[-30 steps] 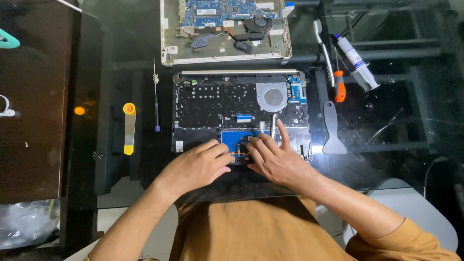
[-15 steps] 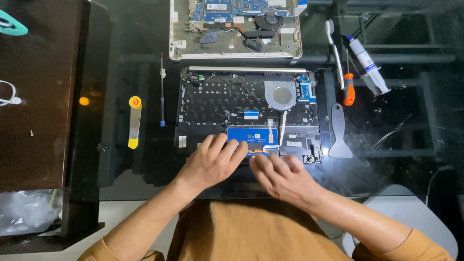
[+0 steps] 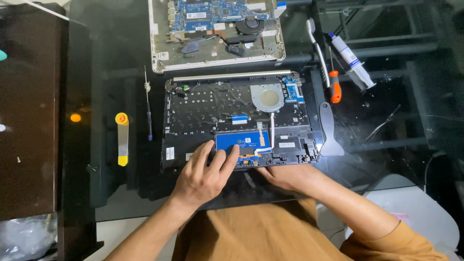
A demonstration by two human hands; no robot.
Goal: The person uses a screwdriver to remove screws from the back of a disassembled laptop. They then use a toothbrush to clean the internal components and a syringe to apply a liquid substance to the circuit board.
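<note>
**Q:** What surface is this, and what sits open on it?

**A:** Dark glass tabletop (image 3: 386, 159) seen from above. At its centre lies an opened black laptop base shell (image 3: 239, 118), holding a round silver fan plate (image 3: 268, 98) and a blue rectangular touchpad board (image 3: 244, 141). Beyond it, a white laptop tray (image 3: 215, 34) holds a blue circuit board (image 3: 212, 10).

**Q:** And the hands?

**A:** The left hand (image 3: 205, 174) lies flat, fingers spread narrowly, fingertips on the touchpad board's near-left edge. The right hand (image 3: 285, 175) rests on the shell's near edge, holding nothing; I cannot tell how its fingers are set.

**Q:** What changed from half a second ago?

**A:** The right hand has pulled back off the board toward the near edge.

**Q:** How does the shell lie?

**A:** Long axis left to right, hinge edge far.
</note>
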